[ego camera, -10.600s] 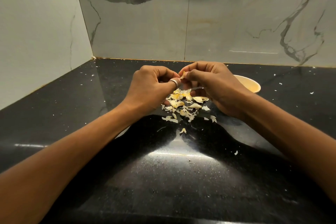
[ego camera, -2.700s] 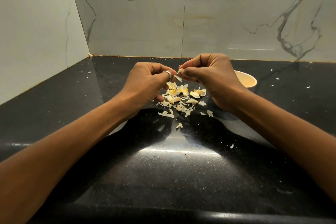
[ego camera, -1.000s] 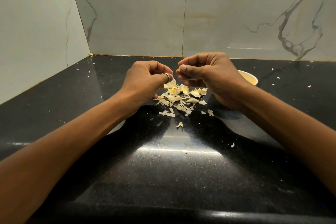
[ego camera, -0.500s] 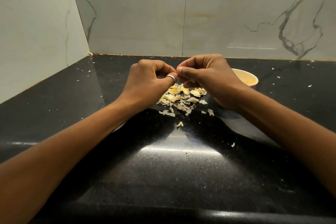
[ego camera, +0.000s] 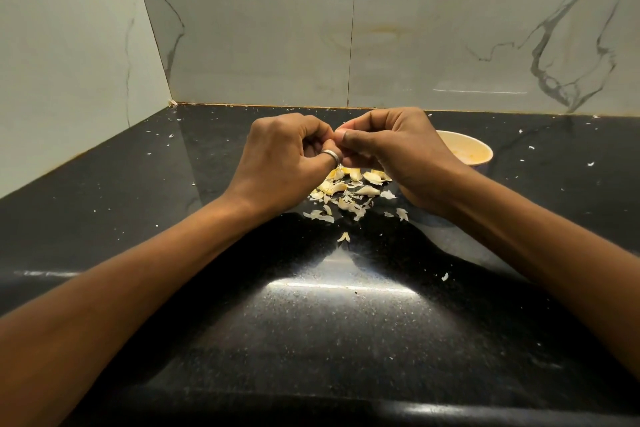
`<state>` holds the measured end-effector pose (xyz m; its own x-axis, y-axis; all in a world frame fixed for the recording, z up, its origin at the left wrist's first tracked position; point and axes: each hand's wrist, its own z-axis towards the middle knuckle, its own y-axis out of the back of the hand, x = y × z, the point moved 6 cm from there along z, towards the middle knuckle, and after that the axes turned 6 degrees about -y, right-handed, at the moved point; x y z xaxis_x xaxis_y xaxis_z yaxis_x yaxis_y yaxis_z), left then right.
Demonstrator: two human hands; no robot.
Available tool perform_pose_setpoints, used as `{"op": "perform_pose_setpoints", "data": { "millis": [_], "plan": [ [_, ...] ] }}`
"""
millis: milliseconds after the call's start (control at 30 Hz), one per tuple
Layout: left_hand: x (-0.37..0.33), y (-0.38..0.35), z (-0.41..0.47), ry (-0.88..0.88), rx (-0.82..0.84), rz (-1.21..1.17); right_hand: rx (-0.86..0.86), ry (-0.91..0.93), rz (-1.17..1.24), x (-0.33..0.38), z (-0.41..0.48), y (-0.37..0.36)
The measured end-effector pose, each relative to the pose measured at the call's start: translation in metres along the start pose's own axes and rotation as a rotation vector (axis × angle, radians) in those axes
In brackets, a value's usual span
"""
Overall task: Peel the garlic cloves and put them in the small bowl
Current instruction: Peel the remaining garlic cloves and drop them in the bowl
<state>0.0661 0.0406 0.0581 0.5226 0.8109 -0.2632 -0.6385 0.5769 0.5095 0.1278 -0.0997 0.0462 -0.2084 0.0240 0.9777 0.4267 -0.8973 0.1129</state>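
Both hands have drawn together: left hand [ego camera: 284,163] and right hand [ego camera: 398,152], fingers curled, pinch the garlic clove, hidden between them, above the peels [ego camera: 346,192]; small bowl [ego camera: 462,146] just behind right hand.

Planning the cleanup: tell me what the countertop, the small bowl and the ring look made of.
Countertop: polished black stone, probably granite, from its pale speckles and mirror glare. Small bowl: cream, smooth; plastic or ceramic, cannot tell. Ring: silvery metal, glinting.

Black speckled table [ego camera: 138,218], glossy. Heap of pale garlic skins [ego camera: 346,194] at centre, with one stray skin [ego camera: 343,237] just off it at 6 o'clock. Small bowl [ego camera: 467,152] stands near the heap at 2 o'clock. White flecks [ego camera: 445,276] scattered all over.
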Motion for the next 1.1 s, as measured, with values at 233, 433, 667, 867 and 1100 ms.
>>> {"op": "perform_pose_setpoints", "data": {
  "millis": [233, 433, 667, 867, 1100],
  "plan": [
    [-0.001, 0.001, 0.002, 0.007, 0.004, -0.014, 0.032, -0.044, -0.039, 0.002, 0.001, 0.001],
    [0.003, 0.0, 0.002, 0.032, 0.021, -0.014, 0.073, -0.087, -0.076, 0.001, 0.0, 0.001],
    [0.004, 0.0, 0.002, 0.029, 0.035, -0.034, 0.075, -0.095, 0.028, -0.002, 0.001, -0.002],
    [0.004, -0.001, 0.002, 0.02, 0.042, -0.024, 0.073, -0.092, 0.013, -0.003, 0.002, -0.001],
    [0.013, 0.005, 0.005, 0.064, -0.006, 0.013, 0.106, -0.095, -0.016, -0.003, 0.001, -0.003]
  ]
}}
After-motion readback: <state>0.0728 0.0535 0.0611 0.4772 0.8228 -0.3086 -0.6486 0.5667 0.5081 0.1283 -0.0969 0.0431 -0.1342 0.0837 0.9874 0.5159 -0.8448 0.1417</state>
